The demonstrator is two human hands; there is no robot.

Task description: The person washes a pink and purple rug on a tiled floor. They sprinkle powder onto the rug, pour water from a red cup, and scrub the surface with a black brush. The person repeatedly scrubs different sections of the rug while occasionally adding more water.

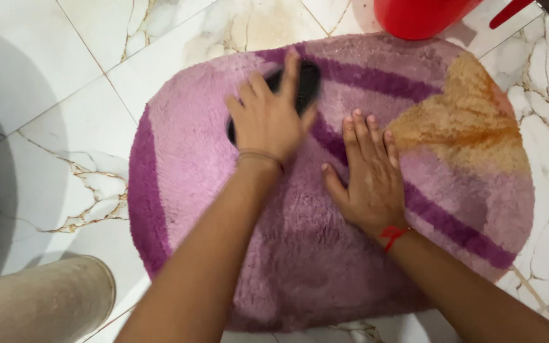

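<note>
Left hand (268, 117) on brush (306, 86) (angled up-right)

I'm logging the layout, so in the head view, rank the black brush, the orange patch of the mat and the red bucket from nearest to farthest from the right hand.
From the right hand, pressed flat on the mat:
1. Orange patch, just right of its fingertips.
2. Black brush, up and left, under the left hand; nearly as near as the patch.
3. Red bucket, at the top edge, plainly farthest.

Shaggy oval mat (300, 254): pink, dark purple stripes, orange-tan patch at 2 o'clock. Brush (306, 86) black. Floor tiles (46, 57) white marble, gold-veined. Red tub (417, 16) at 12; red wrist thread (392, 235).
</note>
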